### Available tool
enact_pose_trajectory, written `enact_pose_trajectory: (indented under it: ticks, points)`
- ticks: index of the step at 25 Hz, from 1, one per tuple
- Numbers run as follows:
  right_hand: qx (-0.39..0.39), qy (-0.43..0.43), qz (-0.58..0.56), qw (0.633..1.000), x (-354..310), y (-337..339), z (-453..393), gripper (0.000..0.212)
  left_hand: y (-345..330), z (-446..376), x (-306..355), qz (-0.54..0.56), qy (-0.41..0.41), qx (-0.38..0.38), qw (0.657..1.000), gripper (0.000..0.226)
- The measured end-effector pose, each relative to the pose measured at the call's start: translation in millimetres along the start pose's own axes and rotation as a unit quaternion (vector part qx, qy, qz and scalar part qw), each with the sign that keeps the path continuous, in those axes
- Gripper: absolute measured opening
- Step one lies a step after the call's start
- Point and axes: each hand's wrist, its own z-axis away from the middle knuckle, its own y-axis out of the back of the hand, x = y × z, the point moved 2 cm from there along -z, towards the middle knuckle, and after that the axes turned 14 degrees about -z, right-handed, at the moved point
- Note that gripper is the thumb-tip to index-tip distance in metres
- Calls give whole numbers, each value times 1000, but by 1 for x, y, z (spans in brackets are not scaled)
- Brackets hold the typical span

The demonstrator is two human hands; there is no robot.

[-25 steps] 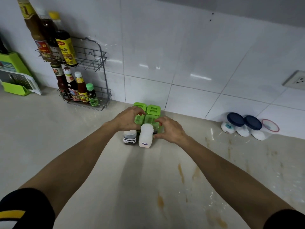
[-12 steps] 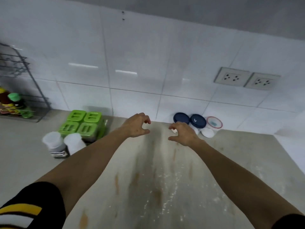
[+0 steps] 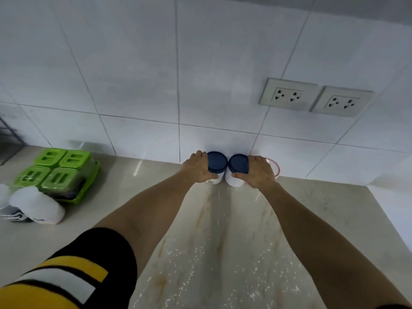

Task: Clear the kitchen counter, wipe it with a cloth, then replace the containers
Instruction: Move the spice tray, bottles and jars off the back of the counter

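I have both arms stretched to the far edge of the pale stone counter (image 3: 223, 253), where it meets the white tiled wall (image 3: 138, 70). My left hand (image 3: 197, 167) curls round the left white plastic jar with a dark blue round lid (image 3: 215, 162), fingers over the far side and thumb wrapped across the near side of its body. My right hand (image 3: 258, 171) grips the second white jar with a dark blue lid (image 3: 238, 163) in the same way, thumb on the near face and fingers draped over the top right. The two jars stand upright, touching each other, right against the wall. Just to the right of my right hand, partly hidden behind it, I see a clear round container with a red rim (image 3: 274, 166); I cannot tell what it holds.

Well to the left, near the wall, sits a block of four green-lidded plastic boxes in a green tray (image 3: 58, 172). Just in front of it, at the near left, stand two white-capped spice bottles (image 3: 33, 205). The counter between my arms shows brownish streaks and scattered white specks. On the wall at upper right are two grey double power sockets (image 3: 315, 97), side by side.
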Motion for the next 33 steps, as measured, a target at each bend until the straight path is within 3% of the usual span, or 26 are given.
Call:
enact_pose_trajectory:
  ticks: [7,18,26,33]
  points:
    - [59,7,-20,998,4,-20,-18,90,-21,-27,12,149,59,-7,987,97]
    - [67,26,-68,995,-14,-22,2,82,-22,-5,-15,205,60,76,974,85]
    - [46,39,-113,992,-102,-41,107,85,-10,121,-104,233,21,134,963,91]
    - [-9,86,-151,985,-234,-108,205,93,-27,266,-243,198,47,136,970,98]
